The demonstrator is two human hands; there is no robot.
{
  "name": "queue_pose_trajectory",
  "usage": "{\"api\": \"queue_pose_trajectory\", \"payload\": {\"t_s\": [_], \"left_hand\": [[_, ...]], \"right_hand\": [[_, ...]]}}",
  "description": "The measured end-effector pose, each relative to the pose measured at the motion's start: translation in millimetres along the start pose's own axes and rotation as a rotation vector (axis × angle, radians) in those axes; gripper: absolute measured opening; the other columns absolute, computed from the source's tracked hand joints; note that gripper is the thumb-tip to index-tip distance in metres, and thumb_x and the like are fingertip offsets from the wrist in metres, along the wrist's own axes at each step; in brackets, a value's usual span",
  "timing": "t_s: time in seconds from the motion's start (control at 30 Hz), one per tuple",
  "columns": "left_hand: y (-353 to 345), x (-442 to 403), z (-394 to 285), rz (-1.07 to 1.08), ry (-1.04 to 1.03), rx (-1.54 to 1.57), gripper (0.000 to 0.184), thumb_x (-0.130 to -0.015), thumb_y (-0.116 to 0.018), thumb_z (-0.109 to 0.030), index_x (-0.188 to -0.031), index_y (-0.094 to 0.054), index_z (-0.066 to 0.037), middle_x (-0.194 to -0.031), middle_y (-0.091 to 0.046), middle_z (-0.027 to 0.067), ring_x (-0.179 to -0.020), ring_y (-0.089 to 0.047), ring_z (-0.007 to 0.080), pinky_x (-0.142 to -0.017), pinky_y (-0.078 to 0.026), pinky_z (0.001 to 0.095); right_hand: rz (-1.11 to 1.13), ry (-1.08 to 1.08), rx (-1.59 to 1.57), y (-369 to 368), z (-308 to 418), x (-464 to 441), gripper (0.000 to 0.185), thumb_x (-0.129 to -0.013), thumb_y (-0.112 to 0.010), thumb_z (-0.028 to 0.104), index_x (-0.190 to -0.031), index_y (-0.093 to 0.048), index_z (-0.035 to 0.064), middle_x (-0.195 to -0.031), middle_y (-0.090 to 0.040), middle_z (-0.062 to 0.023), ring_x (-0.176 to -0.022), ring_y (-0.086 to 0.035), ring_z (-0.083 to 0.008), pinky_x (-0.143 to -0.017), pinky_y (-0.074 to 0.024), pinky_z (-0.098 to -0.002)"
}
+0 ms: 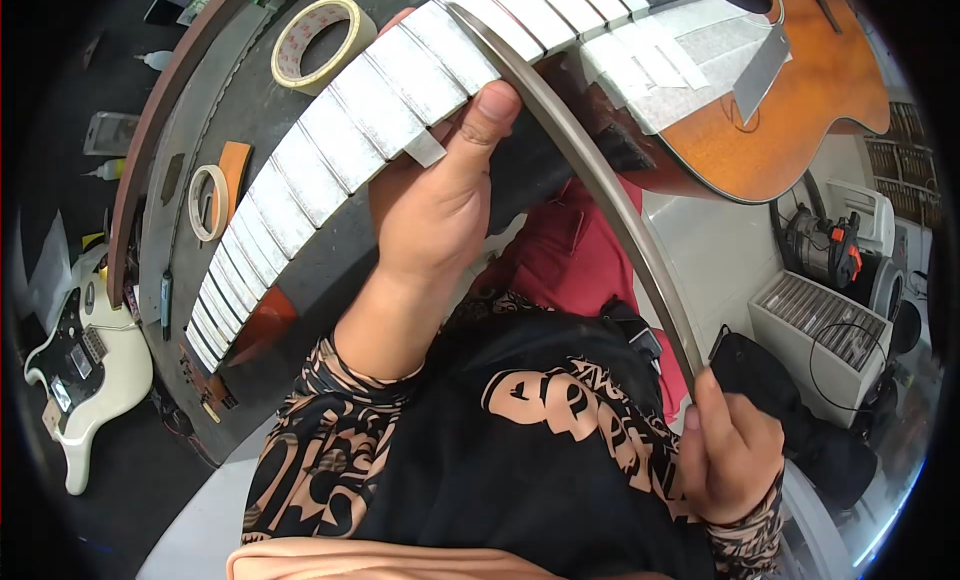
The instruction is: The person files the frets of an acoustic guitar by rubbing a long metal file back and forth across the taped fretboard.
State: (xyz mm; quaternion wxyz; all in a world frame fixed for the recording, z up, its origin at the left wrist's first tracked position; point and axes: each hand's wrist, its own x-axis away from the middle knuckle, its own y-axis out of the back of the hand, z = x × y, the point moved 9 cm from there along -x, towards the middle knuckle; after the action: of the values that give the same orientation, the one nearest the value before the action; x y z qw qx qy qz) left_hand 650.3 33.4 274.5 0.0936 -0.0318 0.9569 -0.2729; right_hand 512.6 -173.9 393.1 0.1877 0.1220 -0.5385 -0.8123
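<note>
An acoustic guitar's neck (318, 170) runs across the view, its fretboard covered in whitish tape with the dark fret lines showing between strips. My left hand (440, 195) is closed round the neck, thumb along the near edge by a loose tape end, fingers hidden beneath. In my right hand (735, 450), at lower right, is the end of a long, narrow grey metal file (610, 185). Its far end lies over the taped fretboard; whether it touches a fret I cannot tell. The orange-brown guitar body (820, 90) is at upper right, partly covered with paper and tape.
Two masking tape rolls, a large one (283, 55) and a small one (207, 202), lie on the dark workbench (345, 225). A cream electric guitar (110, 355) is at far left. A white box of cases (815, 325) and a vacuum-like machine (815, 242) stand on the right.
</note>
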Motion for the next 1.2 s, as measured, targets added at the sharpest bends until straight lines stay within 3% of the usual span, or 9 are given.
{"api": "queue_pose_trajectory", "payload": {"t_s": [0.3, 0.37, 0.57, 0.67, 0.8, 0.87, 0.97, 1.13, 1.2], "left_hand": [[-6.7, 5.7, 4.8, -0.007, 0.191, -0.003, 0.040, -0.104, -0.037, -0.033, -0.128, -0.051, -0.005, -0.117, -0.060, 0.0070, -0.107, -0.057, 0.0188, -0.091, -0.046, 0.0336], [0.4, 7.7, 13.1, -0.063, 0.256, 0.022, 0.041, -0.104, -0.036, -0.035, -0.126, -0.051, -0.004, -0.114, -0.061, 0.0076, -0.106, -0.058, 0.0194, -0.090, -0.047, 0.0329], [1.8, -2.7, -0.1, 0.010, 0.010, -0.102, 0.043, -0.101, -0.047, -0.033, -0.134, -0.046, -0.006, -0.125, -0.056, 0.0068, -0.118, -0.050, 0.0191, -0.100, -0.037, 0.0382], [10.7, 0.6, 3.5, -0.053, 0.039, 0.047, 0.075, -0.086, -0.071, -0.007, -0.146, -0.026, -0.002, -0.127, -0.052, 0.0067, -0.116, -0.051, 0.0159, -0.099, -0.040, 0.0304], [13.2, 7.4, 1.1, -0.102, 0.058, -0.017, 0.080, -0.085, -0.073, -0.008, -0.147, -0.022, 0.000, -0.136, -0.046, 0.0076, -0.126, -0.043, 0.0177, -0.110, -0.027, 0.0345], [11.0, 8.6, 0.3, -0.028, 0.007, -0.102, 0.056, -0.094, -0.058, -0.024, -0.141, -0.033, -0.005, -0.125, -0.052, 0.0069, -0.113, -0.048, 0.0187, -0.098, -0.035, 0.0352], [13.3, 11.8, 3.9, 0.022, 0.004, -0.139, 0.054, -0.098, -0.052, -0.031, -0.143, -0.032, -0.007, -0.124, -0.053, 0.0070, -0.107, -0.050, 0.0195, -0.092, -0.039, 0.0360], [-7.1, 1.4, -18.8, 0.029, 0.025, -0.184, 0.080, -0.089, -0.068, -0.023, -0.149, -0.017, -0.007, -0.129, -0.050, 0.0083, -0.105, -0.053, 0.0175, -0.088, -0.043, 0.0331], [-9.6, 1.1, -20.3, 0.001, 0.042, -0.103, 0.087, -0.086, -0.072, -0.021, -0.150, -0.014, -0.007, -0.128, -0.050, 0.0081, -0.102, -0.053, 0.0159, -0.086, -0.044, 0.0308]], "right_hand": [[-0.372, 0.252, -0.193, 0.0, 26.5, -134.7, 0.036, -0.086, -0.061, 0.005, -0.122, -0.062, 0.0045, -0.062, -0.058, -0.0144, -0.054, -0.057, -0.0303, -0.051, -0.0433, -0.0362], [-0.248, 0.171, -0.188, 6.5, 24.6, -132.2, 0.035, -0.086, -0.060, 0.003, -0.121, -0.063, 0.0038, -0.063, -0.059, -0.0143, -0.053, -0.058, -0.0277, -0.052, -0.0439, -0.0330], [-0.044, -0.054, -0.234, 26.8, -9.6, -32.8, 0.038, -0.082, -0.061, 0.005, -0.120, -0.063, -0.0015, -0.068, -0.064, -0.0097, -0.052, -0.057, -0.0196, -0.054, -0.0439, -0.0300], [-0.178, -0.031, -0.112, 31.4, -31.9, 44.2, 0.041, -0.089, -0.058, 0.015, -0.122, -0.058, -0.0092, -0.066, -0.063, -0.0093, -0.051, -0.055, -0.0181, -0.053, -0.0416, -0.0303], [-0.550, -0.468, -0.282, 12.0, -79.3, 126.6, 0.049, -0.093, -0.059, 0.027, -0.125, -0.053, -0.0102, -0.062, -0.058, -0.0088, -0.045, -0.050, -0.0125, -0.043, -0.0355, -0.0236], [-0.526, -0.481, -0.244, -9.8, -93.6, 138.0, 0.047, -0.094, -0.059, 0.020, -0.129, -0.050, -0.0102, -0.063, -0.056, -0.0050, -0.047, -0.047, -0.0080, -0.043, -0.0328, -0.0220], [-0.955, -0.946, -0.341, -52.3, -150.4, 209.1, 0.031, -0.094, -0.058, 0.007, -0.121, -0.058, -0.0079, -0.062, -0.053, 0.0001, -0.047, -0.041, -0.0035, -0.042, -0.0284, -0.0217], [-0.880, -1.314, -0.290, -139.3, -209.9, 287.3, 0.034, -0.094, -0.062, 0.023, -0.116, -0.063, -0.0031, -0.062, -0.056, -0.0032, -0.048, -0.044, -0.0074, -0.043, -0.0328, -0.0251], [-0.703, -1.376, 0.069, -164.7, -220.6, 314.6, 0.040, -0.091, -0.062, 0.035, -0.107, -0.067, -0.0011, -0.062, -0.058, -0.0087, -0.051, -0.051, -0.0144, -0.048, -0.0409, -0.0317]]}}
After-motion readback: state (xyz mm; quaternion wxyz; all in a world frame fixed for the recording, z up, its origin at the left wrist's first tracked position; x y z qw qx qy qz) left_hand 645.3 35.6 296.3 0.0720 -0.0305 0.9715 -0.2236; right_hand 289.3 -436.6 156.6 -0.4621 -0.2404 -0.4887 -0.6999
